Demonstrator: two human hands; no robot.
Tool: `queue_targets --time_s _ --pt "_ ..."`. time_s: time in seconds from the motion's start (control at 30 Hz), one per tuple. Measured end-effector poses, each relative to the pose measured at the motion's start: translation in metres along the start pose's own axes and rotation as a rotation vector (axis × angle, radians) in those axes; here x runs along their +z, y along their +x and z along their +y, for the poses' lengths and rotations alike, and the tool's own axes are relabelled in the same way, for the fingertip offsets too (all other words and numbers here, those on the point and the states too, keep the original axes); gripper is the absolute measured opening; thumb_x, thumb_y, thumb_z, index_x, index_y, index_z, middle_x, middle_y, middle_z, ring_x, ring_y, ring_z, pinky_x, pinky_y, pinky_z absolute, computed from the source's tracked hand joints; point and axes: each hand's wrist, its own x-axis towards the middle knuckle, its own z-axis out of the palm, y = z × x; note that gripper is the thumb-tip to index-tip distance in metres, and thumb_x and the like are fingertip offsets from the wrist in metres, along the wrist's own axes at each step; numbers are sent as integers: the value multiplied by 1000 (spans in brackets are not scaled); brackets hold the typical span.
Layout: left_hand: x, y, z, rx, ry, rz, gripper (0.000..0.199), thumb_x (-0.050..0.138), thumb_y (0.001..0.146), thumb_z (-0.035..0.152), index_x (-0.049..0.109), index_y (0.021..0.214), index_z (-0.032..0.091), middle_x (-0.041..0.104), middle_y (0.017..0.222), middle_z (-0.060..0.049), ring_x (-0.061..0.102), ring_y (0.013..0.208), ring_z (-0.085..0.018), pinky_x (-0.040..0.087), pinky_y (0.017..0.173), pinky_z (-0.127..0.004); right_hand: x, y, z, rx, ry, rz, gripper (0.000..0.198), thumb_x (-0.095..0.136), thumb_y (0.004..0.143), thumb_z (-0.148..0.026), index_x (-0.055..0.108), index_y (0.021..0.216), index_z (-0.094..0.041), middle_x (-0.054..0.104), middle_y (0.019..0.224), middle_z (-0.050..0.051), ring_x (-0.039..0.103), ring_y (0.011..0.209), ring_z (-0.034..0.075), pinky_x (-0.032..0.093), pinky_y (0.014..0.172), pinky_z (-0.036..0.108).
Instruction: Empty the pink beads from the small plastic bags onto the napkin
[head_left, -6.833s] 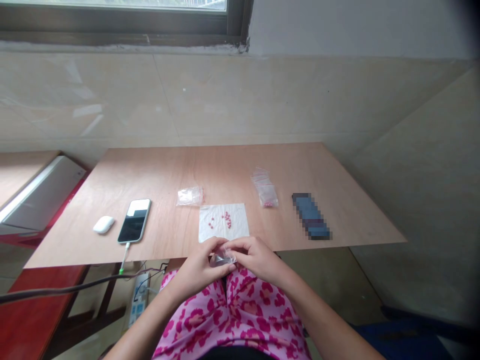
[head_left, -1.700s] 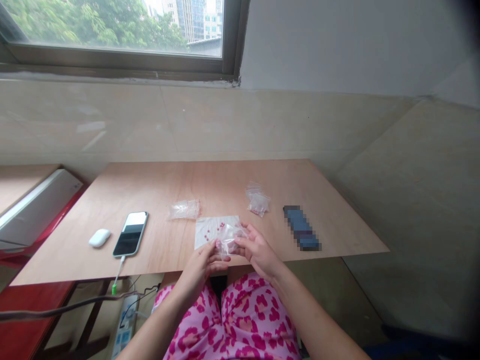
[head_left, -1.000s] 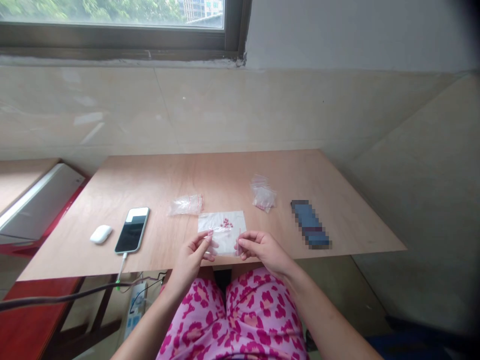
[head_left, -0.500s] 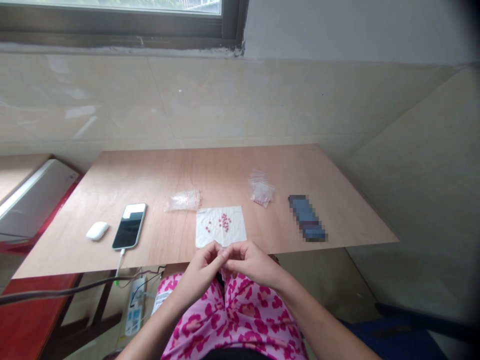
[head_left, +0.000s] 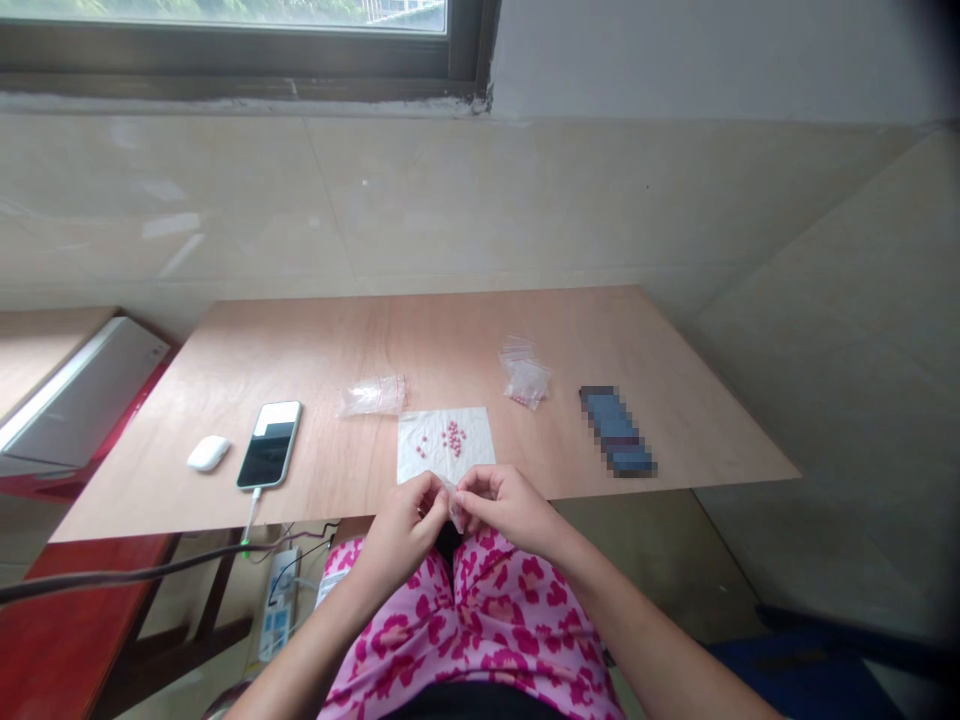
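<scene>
Between my two hands is a small clear plastic bag (head_left: 454,508), held just in front of the table's near edge. My left hand (head_left: 415,515) pinches one side of it. On the other side, the fingers of my right hand (head_left: 501,508) are closed on its edge. Whether anything lies inside the bag I cannot tell. Just beyond my hands a white paper napkin (head_left: 411,430) lies flat, with several small pink beads (head_left: 453,438) grouped on it and a few more to their left.
Clear plastic bags (head_left: 373,396) lie behind the napkin's left corner; small zip bags (head_left: 525,380), some with pink bits, lie farther right. A phone on a cable (head_left: 270,445), a white earbud case (head_left: 208,453) and a pixelated dark object (head_left: 616,432) rest on the wooden table (head_left: 450,330).
My fingers have drawn slightly apart, and more of the clear bag shows between them. The whole view has shifted a little; the beads and table things stay put.
</scene>
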Motion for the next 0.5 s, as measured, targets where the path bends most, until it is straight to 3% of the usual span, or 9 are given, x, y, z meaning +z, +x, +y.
queue_targets --time_s 0.17,0.27,0.3,0.4,0.5 --pt "1 -3 3 36 114 46 24 56 96 30 55 73 21 56 68 0 54 65 -17 39 60 -27 0 -3 -1 -98 -244 195 18 71 88 -34 64 81 -19 70 73 2 65 64 16 50 60 27" --pt "0 -5 7 158 164 128 12 60 96 31 61 91 21 65 91 -6 63 86 -23 49 76 -33 2 -4 -4 -144 -200 174 15 70 88 -33 63 87 -20 67 77 0 65 69 16 52 65 28" --pt "0 -5 8 220 182 144 16 64 94 33 62 104 21 67 107 -10 64 101 -27 51 88 -37 2 -5 -5 -148 -159 154 16 71 87 -33 61 89 -21 66 78 0 64 69 16 52 65 28" --pt "-1 -5 7 344 213 111 63 79 85 39 52 140 23 53 146 -17 49 138 -36 39 116 -52 3 -5 -7 -142 -51 91 21 72 87 -37 59 91 -22 63 75 -2 62 66 14 51 62 26" --pt "-1 -4 1 311 181 43 73 84 81 43 51 144 25 56 145 -17 49 139 -38 38 117 -56 2 -5 -9 -98 8 43 24 73 87 -42 64 92 -20 63 71 -2 60 61 14 49 60 26"
